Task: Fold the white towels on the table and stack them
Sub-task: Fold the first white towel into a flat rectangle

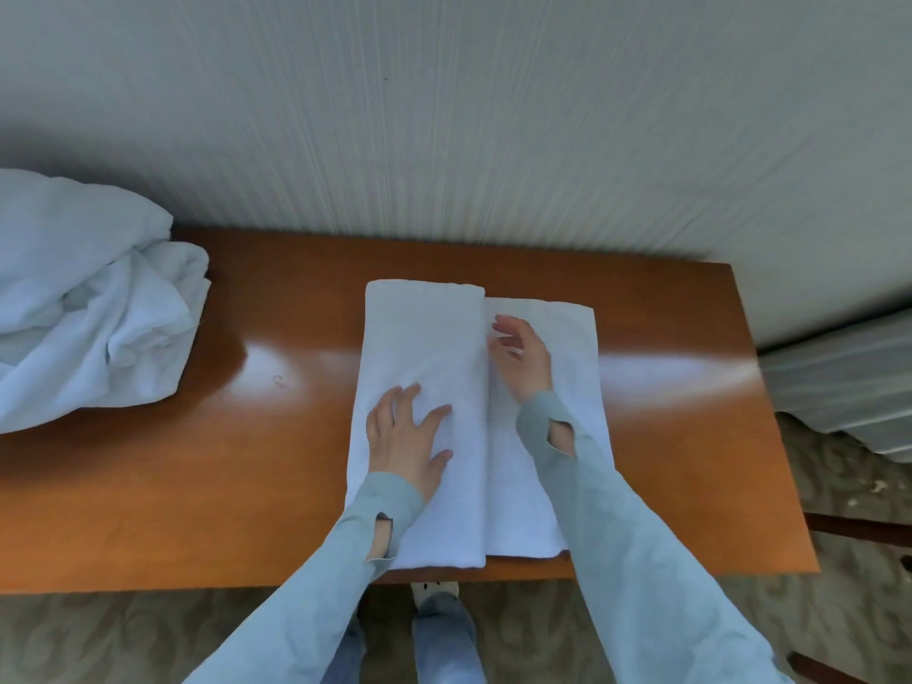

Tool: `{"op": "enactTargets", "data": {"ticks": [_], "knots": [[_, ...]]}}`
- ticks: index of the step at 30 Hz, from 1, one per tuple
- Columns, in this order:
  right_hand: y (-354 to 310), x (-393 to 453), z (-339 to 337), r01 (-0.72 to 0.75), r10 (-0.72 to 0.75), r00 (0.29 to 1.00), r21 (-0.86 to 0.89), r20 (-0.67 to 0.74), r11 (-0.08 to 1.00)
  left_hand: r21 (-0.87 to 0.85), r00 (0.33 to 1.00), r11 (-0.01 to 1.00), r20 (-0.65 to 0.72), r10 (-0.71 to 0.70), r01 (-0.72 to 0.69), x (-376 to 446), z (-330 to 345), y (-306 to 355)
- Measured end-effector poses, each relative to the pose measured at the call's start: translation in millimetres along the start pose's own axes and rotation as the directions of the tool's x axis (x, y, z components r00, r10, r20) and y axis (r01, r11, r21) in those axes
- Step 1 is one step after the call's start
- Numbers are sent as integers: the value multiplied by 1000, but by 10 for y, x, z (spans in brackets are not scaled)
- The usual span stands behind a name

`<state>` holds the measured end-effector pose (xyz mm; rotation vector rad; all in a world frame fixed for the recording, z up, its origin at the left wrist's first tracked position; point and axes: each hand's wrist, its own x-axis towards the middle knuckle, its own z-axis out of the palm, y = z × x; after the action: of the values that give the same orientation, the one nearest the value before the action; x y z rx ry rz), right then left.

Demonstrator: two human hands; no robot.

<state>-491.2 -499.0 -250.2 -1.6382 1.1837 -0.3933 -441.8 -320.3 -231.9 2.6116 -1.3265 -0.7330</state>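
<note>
Both blue-grey sleeves reach up from the near edge of the wooden table (197, 486) toward 1 white towel (533, 506) spread at its middle. Left hand (407, 436) lies flat, fingers straight and splayed, pressing the folded-over left panel; it grasps nothing. Right hand (520, 355) sits over the vertical fold edge with fingers loosely bent; whether they touch the cloth or hover just above cannot be told, and no grip is evident. Towel condition: partly folded, the left panel doubled and thicker, the right panel a single layer still exposed. Judged handling: soft terry, light, limp, no stiffness of its own; it should sag wherever unsupported and drag on the glossy tabletop rather than slide freely. Recommended hold: pinch the 2 right-hand corners, far and near, and carry that edge across to the left, keeping the crease pinned flat. Risk noted: a lift from mid-edge would likely bunch the layers and skew the edges. Remaining stock: a crumpled pile of white towels (84, 308) at the table's far left, well apart, unfolded.
</note>
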Motion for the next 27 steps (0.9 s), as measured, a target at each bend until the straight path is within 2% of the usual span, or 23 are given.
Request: {"op": "enactTargets", "data": {"ticks": [2, 3, 5, 6, 8, 9, 11, 13, 14, 17, 20, 21, 23, 25, 26, 27], "knots": [[153, -50, -362, 40, -41, 999, -82, -7, 996, -49, 997, 997, -58, 60, -63, -63, -10, 245], [222, -92, -543, 27, -24, 999, -113, 29, 993, -73, 989, 987, -25, 143, -144, -99, 6, 393], [323, -159, -845, 25, 32, 976, -259, 215, 966, -143, 937, 944, 145, 317, -297, -146, 149, 688], [348, -194, -967, 67, 71, 937, -374, 343, 925, -193, 906, 934, 248, 344, -302, -172, 251, 836], [365, -264, -1155, 221, 169, 827, -586, 536, 779, -257, 872, 948, 401, 281, -188, -201, 474, 1109], [365, -301, -1228, 294, 211, 788, -654, 578, 697, -291, 872, 953, 441, 212, -84, -217, 582, 1228], [389, -373, -1341, 360, 326, 720, -731, 613, 580, -368, 862, 925, 494, 110, 93, -237, 705, 1437], [414, -441, -1405, 330, 441, 668, -770, 599, 546, -371, 860, 923, 499, 107, 100, -218, 751, 1609], [427, -471, -1424, 304, 454, 676, -781, 581, 546, -359, 871, 931, 476, 118, 70, -219, 755, 1680], [444, -508, -1446, 266, 356, 794, -809, 492, 524, -376, 898, 927, 410, 157, 9, -232, 812, 1803], [424, -483, -1370, 215, 286, 865, -819, 413, 532, -421, 836, 907, 493, 240, -12, -297, 848, 1783], [408, -468, -1313, 186, 253, 885, -795, 391, 577, -479, 833, 878, 482, 271, -8, -314, 821, 1742], [330, -439, -1121, 131, 128, 932, -643, 339, 755, -613, 905, 790, 346, 248, 17, -279, 636, 1556], [175, -444, -834, 34, 81, 956, -380, 283, 924, -692, 992, 721, 116, 56, 40, -163, 374, 1196], [98, -460, -659, -36, 109, 955, -258, 275, 965, -709, 997, 704, -25, -79, 38, -106, 241, 954], [37, -481, -480, -104, 150, 947, -170, 285, 980, -694, 955, 719, -196, -221, 24, -40, 124, 696]]}}
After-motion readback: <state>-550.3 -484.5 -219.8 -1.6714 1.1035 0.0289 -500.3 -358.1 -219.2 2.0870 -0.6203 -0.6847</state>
